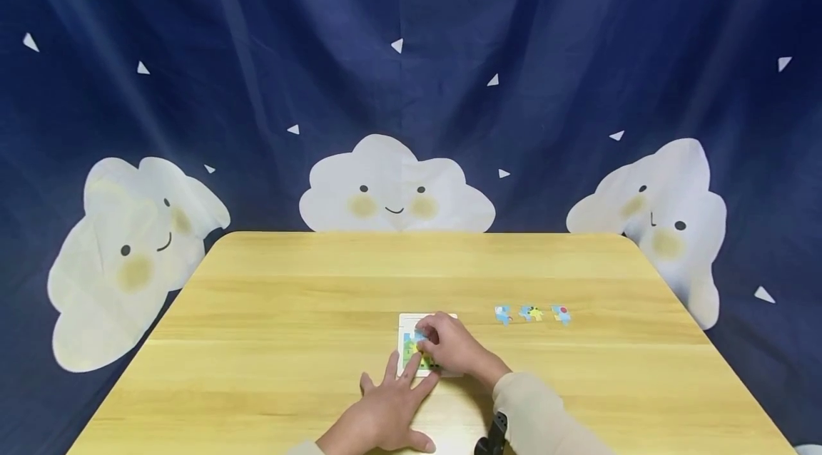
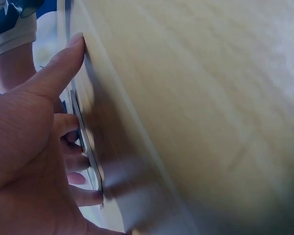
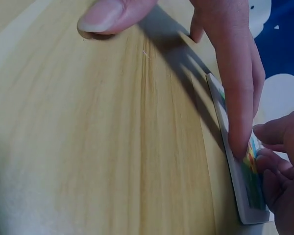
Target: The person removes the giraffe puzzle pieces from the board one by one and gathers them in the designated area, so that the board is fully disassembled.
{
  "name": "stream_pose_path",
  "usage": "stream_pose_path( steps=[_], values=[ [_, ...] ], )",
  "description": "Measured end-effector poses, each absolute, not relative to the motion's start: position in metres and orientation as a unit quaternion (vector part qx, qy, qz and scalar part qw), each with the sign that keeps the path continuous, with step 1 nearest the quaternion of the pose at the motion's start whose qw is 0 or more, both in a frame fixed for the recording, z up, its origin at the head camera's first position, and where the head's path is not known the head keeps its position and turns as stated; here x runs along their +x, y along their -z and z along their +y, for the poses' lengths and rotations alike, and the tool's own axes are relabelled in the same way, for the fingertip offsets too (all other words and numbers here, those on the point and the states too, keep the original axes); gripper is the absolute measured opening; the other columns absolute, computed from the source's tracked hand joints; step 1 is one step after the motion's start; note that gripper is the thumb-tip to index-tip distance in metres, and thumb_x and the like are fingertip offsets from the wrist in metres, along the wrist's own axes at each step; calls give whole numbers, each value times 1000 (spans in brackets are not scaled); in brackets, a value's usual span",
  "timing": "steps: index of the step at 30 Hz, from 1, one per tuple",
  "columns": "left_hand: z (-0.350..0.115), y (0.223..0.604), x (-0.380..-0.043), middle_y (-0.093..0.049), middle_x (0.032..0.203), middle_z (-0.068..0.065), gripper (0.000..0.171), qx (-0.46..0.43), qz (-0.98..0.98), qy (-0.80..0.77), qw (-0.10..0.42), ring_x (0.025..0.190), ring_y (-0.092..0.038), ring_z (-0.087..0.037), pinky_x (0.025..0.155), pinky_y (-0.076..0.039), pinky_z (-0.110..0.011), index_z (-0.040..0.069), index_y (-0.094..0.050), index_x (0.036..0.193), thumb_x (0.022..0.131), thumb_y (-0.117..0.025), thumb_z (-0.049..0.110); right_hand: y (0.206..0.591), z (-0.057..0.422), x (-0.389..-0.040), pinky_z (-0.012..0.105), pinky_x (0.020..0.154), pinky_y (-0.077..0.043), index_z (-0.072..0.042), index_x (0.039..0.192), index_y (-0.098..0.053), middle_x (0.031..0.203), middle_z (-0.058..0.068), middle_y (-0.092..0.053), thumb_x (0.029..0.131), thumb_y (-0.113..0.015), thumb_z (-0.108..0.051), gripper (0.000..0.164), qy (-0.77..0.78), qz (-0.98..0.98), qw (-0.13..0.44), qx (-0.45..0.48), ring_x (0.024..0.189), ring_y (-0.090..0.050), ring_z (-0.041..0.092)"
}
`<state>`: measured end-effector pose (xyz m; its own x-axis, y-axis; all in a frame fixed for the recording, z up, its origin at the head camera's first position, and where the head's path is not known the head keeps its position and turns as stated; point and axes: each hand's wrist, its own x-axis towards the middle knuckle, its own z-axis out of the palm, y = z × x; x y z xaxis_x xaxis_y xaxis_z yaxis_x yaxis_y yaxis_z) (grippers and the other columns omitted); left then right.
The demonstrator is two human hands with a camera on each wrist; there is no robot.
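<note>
A small jigsaw puzzle board [image 1: 404,326] with a white border and a green, yellow and blue picture lies on the table. My left hand [image 1: 388,409] has its fingers spread, their tips on the near part of the board and the thumb out to the side. Over the board's upper right, my right hand [image 1: 452,344] pinches a small, bluish puzzle piece [image 1: 420,335] between thumb and fingers; most of it is hidden. In the right wrist view, the right fingertips [image 3: 267,169] meet the picture beside a left finger [image 3: 239,132].
Loose puzzle pieces, among them a blue and white one [image 1: 503,314], a blue and yellow group [image 1: 531,313] and one with a red spot [image 1: 561,314], lie right of the board. Behind the wooden table [image 1: 289,298] hangs a dark blue curtain [image 1: 398,98] with clouds.
</note>
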<state>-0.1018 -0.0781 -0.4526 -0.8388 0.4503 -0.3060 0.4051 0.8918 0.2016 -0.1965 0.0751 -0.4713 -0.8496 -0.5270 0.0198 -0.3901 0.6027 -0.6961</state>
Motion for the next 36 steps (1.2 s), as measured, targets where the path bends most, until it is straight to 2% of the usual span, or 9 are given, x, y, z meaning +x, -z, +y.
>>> stream_pose_path(
  steps=[14, 25, 36],
  values=[
    [-78, 452, -103, -18, 158, -7, 94, 223, 958, -47, 173, 139, -20, -45, 81, -32, -78, 37, -29, 147, 66, -60, 74, 473, 71, -196, 24, 68, -42, -3, 101, -63, 86, 1, -52, 88, -63, -13, 17, 346, 895, 88, -268, 77, -47, 10],
    [-78, 450, -103, -16, 158, -7, 94, 223, 957, -56, 178, 139, -19, -46, 81, -31, -78, 37, -28, 147, 67, -61, 73, 473, 71, -196, 28, 70, -40, -10, 95, -53, 90, 2, -49, 89, -62, -13, 11, 361, 890, 86, -263, 82, -45, 14],
    [-77, 450, -102, -20, 157, -8, 92, 218, 957, -54, 182, 140, -19, -44, 82, -32, -78, 35, -32, 146, 68, -61, 72, 479, 62, -190, 24, 60, -37, -14, 88, -51, 71, -5, -46, 84, -67, -14, 17, 379, 899, 36, -215, 66, -43, 8]
  ],
)
